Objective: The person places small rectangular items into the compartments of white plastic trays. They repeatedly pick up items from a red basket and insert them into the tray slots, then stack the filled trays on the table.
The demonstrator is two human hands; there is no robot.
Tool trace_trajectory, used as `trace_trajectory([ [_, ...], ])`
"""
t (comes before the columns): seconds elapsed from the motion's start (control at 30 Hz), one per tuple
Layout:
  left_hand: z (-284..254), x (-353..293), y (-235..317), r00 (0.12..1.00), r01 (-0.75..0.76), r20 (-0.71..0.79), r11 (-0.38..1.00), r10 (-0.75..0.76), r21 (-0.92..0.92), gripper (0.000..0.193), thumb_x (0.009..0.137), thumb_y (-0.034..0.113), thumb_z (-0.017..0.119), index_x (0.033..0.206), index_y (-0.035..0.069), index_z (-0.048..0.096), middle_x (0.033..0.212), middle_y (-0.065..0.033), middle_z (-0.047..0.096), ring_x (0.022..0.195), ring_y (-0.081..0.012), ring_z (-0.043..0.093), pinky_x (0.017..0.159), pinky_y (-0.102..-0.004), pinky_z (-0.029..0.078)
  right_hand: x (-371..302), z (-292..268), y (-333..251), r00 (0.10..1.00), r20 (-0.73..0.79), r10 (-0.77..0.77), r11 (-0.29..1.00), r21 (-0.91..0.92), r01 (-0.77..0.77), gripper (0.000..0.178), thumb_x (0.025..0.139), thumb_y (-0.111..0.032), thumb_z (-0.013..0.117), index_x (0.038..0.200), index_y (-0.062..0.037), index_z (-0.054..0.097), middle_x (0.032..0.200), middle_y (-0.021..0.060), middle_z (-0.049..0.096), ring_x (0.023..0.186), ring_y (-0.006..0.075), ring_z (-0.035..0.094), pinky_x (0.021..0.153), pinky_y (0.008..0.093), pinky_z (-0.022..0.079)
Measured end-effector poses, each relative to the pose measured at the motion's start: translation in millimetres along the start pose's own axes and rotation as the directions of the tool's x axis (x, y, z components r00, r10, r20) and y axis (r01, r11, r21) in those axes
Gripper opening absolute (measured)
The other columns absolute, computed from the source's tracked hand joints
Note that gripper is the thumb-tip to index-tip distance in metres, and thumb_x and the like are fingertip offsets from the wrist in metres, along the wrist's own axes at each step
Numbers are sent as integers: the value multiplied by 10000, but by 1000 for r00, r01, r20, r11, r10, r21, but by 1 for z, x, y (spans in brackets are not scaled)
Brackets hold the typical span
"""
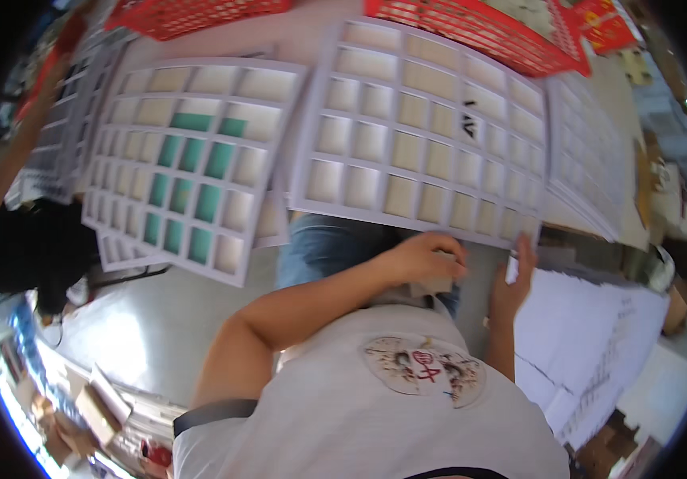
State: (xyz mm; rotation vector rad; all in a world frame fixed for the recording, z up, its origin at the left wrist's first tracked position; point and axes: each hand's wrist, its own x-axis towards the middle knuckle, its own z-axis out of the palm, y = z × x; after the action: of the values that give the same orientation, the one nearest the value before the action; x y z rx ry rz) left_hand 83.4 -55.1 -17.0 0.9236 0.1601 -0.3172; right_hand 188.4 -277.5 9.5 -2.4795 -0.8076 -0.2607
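Observation:
In front of me a white compartment tray [347, 199] lies on the table, its near edge reaching over my lap. Its cells look white or beige, and small black pieces [469, 120] sit in one near the middle right. My left hand [427, 257] is below the near edge, its fingers curled around a small grey-brown flat piece [437, 283], perhaps card. By the tray's near right corner is my right hand [522, 267], with a small white piece [512, 270] between thumb and fingers; its fingertips reach the tray edge.
Another white tray [236, 275] with several green cells overlaps more trays at left. Red plastic baskets [487, 36] stand along the far side. A further tray [587, 156] lies at right, above a large white sheet [591, 335]. Another person's arm [28, 144] is at far left.

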Motion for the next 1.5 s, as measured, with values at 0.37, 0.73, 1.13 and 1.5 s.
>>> trace_trajectory([
  [0.37, -22, -91, 21, 955, -271, -80, 952, 284, 144, 139, 820, 124, 728, 922, 35, 696, 1168, -139, 629, 1134, -208, 574, 931, -338, 452, 83, 42, -142, 895, 307, -325, 791, 607, 79, 308, 863, 16, 612, 1165, -35, 642, 993, 104, 653, 891, 190, 625, 817, 320, 498],
  [0.73, -52, -373, 9, 188, -823, -782, 530, 594, 205, 196, 1004, 193, 503, 1063, 34, 599, 1524, -250, 256, 1226, -349, 493, 720, -357, 639, 33, 131, -341, 471, 724, -504, 863, 430, 263, 720, 873, -173, 639, 1477, -69, 260, 753, 192, 634, 735, 363, 651, 605, 466, 503],
  [1.13, -44, -384, 61, 39, -854, -641, 359, 766, 377, 613, 1021, 171, 427, 1498, -54, 114, 1555, -175, 218, 1255, -304, 453, 778, -365, 605, 81, 88, -312, 939, 215, -270, 399, 912, -94, 837, 847, -37, 638, 1546, -123, 185, 911, 79, 611, 692, 139, 571, 623, 301, 485],
  [1.5, -45, -241, 83, 352, -782, -606, 580, 714, 229, 199, 899, 240, 667, 993, 82, 591, 1469, -259, 337, 1029, -369, 624, 586, -374, 644, 125, -25, -16, 964, 232, 131, 257, 931, -260, 515, 914, -49, 572, 1389, 98, 438, 1308, 173, 576, 1191, 214, 563, 1009, 323, 433],
])
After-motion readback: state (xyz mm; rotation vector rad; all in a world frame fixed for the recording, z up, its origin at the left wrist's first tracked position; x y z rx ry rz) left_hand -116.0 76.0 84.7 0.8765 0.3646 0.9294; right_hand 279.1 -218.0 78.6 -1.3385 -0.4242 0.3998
